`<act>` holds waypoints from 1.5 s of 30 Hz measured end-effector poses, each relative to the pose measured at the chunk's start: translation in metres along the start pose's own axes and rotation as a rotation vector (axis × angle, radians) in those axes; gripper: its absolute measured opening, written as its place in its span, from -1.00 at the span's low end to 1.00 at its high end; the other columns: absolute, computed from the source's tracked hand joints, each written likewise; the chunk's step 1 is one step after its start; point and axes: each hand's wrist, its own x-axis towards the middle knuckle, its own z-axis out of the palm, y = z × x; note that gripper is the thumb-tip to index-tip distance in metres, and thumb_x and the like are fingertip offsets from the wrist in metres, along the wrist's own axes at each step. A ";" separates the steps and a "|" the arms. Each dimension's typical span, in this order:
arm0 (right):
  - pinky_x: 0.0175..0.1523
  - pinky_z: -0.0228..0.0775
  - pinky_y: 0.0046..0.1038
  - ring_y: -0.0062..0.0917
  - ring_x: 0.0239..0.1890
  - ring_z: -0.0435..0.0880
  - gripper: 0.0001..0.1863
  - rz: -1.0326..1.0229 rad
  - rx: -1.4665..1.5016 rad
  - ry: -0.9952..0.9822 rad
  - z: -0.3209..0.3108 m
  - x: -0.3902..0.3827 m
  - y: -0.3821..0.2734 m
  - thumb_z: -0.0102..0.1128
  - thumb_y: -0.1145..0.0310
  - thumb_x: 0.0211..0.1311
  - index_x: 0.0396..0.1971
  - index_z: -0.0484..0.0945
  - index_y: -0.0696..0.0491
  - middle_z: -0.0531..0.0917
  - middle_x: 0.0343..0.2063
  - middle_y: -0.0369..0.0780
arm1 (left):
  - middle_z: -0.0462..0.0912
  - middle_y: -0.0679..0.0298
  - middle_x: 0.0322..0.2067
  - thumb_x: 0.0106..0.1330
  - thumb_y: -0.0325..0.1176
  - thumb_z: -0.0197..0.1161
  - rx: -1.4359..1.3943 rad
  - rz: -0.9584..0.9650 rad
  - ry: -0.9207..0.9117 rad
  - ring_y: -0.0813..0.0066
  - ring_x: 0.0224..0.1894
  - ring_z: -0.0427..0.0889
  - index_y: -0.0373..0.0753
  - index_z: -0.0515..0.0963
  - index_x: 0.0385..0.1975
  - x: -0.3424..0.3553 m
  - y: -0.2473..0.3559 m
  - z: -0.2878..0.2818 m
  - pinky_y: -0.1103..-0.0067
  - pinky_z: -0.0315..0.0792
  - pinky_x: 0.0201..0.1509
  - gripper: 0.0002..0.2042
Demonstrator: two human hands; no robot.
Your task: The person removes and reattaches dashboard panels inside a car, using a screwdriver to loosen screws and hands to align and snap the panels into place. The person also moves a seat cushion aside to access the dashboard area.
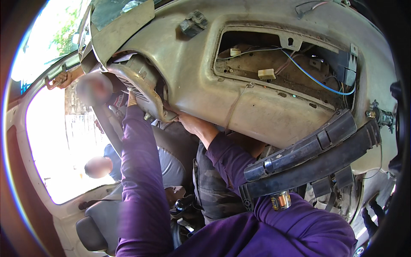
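A curved, beige instrument panel surround (143, 92) with slots sits tilted in the opening at the left of the dashboard. My left hand (132, 100) reaches up to its slotted left side. The fingers look closed there by a small pale piece, but what they hold is too small to make out. At the surround's lower right corner is my right hand (188, 121), closed on that edge, with the fingertips partly hidden behind it. Just under the surround, a small metal fitting (147, 116) shows between my hands.
The beige dashboard (188, 64) has an open cavity at right with a blue cable (314, 73) and a white connector (266, 74). Long black plastic trims (308, 150) lie near my right arm. A person's hand (64, 79) grips the door frame; another person (99, 167) is outside.
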 end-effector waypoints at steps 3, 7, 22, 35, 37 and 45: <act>-0.39 0.35 -0.55 -0.64 -0.49 0.53 -0.86 -0.026 -0.042 -0.013 -0.008 -0.001 -0.005 0.17 0.27 0.49 -0.22 0.64 -0.02 0.61 -0.44 -0.38 | 0.72 0.18 0.03 0.26 0.36 0.24 -0.031 -0.004 0.078 0.12 -0.01 0.71 -0.12 0.57 0.16 -0.004 0.015 0.025 0.21 0.61 0.14 -0.29; -0.38 0.38 -0.53 -0.63 -0.47 0.56 -0.88 0.058 -0.126 0.018 -0.001 -0.014 -0.017 0.21 0.30 0.46 -0.23 0.63 0.01 0.62 -0.44 -0.36 | 0.73 0.18 -0.04 0.39 0.24 0.16 -0.058 -0.037 0.079 0.15 -0.06 0.72 -0.13 0.58 0.11 -0.013 0.021 0.026 0.25 0.61 0.07 -0.43; -0.02 0.47 -0.14 -0.17 -0.19 0.67 -0.78 -0.298 -0.783 0.334 0.015 -0.010 -0.007 0.21 0.29 0.34 -0.18 0.65 0.12 0.70 -0.16 -0.05 | 0.65 0.18 0.14 0.63 -0.03 -0.11 0.021 -0.072 0.505 0.19 0.07 0.67 -0.18 0.43 0.30 -0.046 0.063 0.137 0.29 0.55 0.19 -0.54; 0.07 0.41 -0.09 -0.09 -0.05 0.63 -0.77 -0.553 -1.128 0.394 0.010 -0.020 -0.004 0.28 0.30 0.31 -0.10 0.68 0.05 0.70 -0.18 -0.08 | 0.58 0.11 0.21 0.63 0.00 -0.19 0.091 -0.074 0.423 0.22 0.15 0.61 -0.28 0.42 0.31 -0.037 0.053 0.116 0.41 0.47 0.27 -0.48; 0.07 0.43 -0.10 -0.09 -0.04 0.63 -0.75 -0.659 -1.031 0.314 0.014 -0.023 -0.007 0.25 0.32 0.32 -0.06 0.67 0.05 0.70 -0.15 -0.08 | 0.58 0.08 0.20 0.63 -0.01 -0.20 0.088 -0.056 0.390 0.21 0.13 0.62 -0.30 0.41 0.31 -0.035 0.050 0.109 0.40 0.48 0.28 -0.47; 0.14 0.46 -0.14 -0.11 0.05 0.64 -0.70 -0.666 -1.231 0.068 0.014 -0.009 -0.038 0.21 0.34 0.30 0.01 0.66 0.00 0.71 -0.04 -0.09 | 0.62 0.13 0.14 0.60 0.07 -0.14 0.183 0.013 0.355 0.19 0.10 0.64 -0.23 0.41 0.31 0.015 0.017 0.058 0.34 0.50 0.24 -0.46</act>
